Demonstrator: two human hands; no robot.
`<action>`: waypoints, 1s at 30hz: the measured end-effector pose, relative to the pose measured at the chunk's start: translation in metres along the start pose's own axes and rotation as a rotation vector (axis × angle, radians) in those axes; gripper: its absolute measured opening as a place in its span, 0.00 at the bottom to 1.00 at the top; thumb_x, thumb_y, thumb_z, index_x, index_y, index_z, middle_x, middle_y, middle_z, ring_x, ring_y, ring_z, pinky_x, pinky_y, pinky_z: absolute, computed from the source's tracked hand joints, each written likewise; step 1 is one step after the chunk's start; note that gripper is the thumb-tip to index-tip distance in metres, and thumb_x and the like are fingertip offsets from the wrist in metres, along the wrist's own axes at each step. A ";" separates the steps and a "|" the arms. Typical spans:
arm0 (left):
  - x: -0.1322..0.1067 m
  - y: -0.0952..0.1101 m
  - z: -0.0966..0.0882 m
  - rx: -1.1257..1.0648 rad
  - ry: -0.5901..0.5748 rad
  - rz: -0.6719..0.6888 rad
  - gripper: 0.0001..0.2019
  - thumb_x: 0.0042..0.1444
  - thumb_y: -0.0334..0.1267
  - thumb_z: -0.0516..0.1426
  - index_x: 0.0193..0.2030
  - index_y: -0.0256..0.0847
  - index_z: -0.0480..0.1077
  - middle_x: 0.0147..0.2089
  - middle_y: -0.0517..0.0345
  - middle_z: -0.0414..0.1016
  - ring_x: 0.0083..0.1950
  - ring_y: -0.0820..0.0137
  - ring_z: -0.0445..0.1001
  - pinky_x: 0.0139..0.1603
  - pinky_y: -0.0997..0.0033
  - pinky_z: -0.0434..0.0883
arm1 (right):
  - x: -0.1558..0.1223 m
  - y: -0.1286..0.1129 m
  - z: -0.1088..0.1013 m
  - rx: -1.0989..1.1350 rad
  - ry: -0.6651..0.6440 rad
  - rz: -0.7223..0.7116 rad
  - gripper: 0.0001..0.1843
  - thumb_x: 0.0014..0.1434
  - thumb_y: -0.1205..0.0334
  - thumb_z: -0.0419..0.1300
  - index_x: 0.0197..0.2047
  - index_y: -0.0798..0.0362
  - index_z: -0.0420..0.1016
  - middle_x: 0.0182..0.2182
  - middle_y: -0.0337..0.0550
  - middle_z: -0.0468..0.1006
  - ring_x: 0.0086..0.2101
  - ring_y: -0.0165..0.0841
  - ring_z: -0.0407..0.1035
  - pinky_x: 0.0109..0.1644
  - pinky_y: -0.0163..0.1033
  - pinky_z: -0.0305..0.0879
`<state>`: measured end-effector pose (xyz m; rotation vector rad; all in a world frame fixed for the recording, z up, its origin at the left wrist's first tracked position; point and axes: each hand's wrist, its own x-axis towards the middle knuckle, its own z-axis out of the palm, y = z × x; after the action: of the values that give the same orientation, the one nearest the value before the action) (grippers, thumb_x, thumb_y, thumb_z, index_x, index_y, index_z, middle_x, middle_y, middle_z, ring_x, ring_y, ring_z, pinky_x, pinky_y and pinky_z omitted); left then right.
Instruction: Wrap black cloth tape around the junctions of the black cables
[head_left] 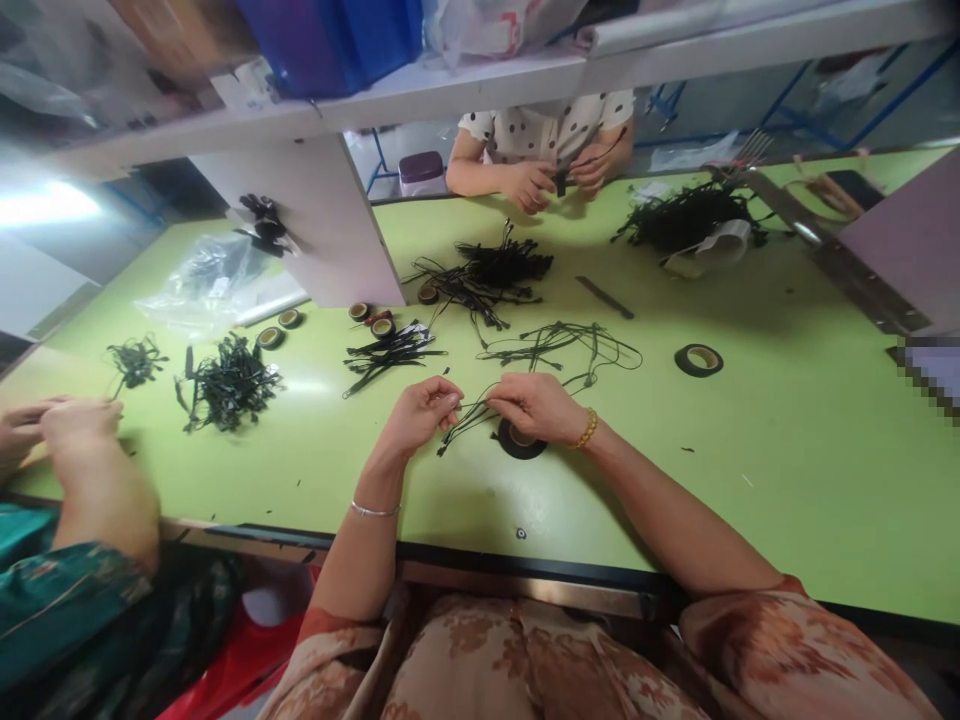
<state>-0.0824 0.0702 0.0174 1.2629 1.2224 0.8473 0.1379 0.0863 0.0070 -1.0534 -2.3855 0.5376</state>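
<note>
A small workshop is indicated by the green desk (pixel 810 470) shared by several people (pixel 541 140), where tape rolls (pixel 685 365) and heaped black cables (pixel 232 385) are spread, and by the loaded shelf (pixel 450 98) above.

Left fingers (pixel 445 401) pinched, right fingers (pixel 507 407) curled inward, forearms (pixel 675 497) angled forward

Over my feed I see a green surface (pixel 750 450) beneath a white shelf (pixel 480 88), an upright pale panel (pixel 337 230), bright light (pixel 45 203) at left, blue frames (pixel 896 98) behind, and a red seat (pixel 229 675) below.
</note>
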 end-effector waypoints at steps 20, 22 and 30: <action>-0.007 0.000 0.024 0.360 -0.045 0.109 0.06 0.54 0.34 0.57 0.31 0.41 0.76 0.25 0.59 0.75 0.26 0.72 0.68 0.31 0.74 0.65 | 0.000 0.004 -0.022 -0.051 -0.094 0.029 0.12 0.64 0.60 0.56 0.38 0.50 0.83 0.30 0.42 0.77 0.30 0.31 0.66 0.32 0.36 0.52; -0.006 0.000 0.021 0.254 -0.107 0.030 0.05 0.52 0.36 0.59 0.33 0.39 0.75 0.23 0.61 0.73 0.24 0.74 0.68 0.28 0.75 0.65 | 0.000 0.007 -0.026 0.014 -0.094 0.015 0.13 0.64 0.60 0.56 0.38 0.52 0.83 0.30 0.43 0.76 0.30 0.30 0.67 0.33 0.35 0.54; -0.007 0.008 0.008 0.043 -0.334 -0.052 0.08 0.49 0.39 0.65 0.34 0.37 0.76 0.24 0.59 0.73 0.24 0.75 0.70 0.27 0.75 0.67 | -0.001 0.017 -0.046 0.290 -0.046 0.012 0.16 0.63 0.54 0.56 0.29 0.55 0.76 0.26 0.41 0.76 0.28 0.30 0.67 0.35 0.35 0.61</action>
<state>-0.0752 0.0633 0.0256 1.3400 1.0044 0.5478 0.1747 0.1038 0.0352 -0.9348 -2.2537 0.8895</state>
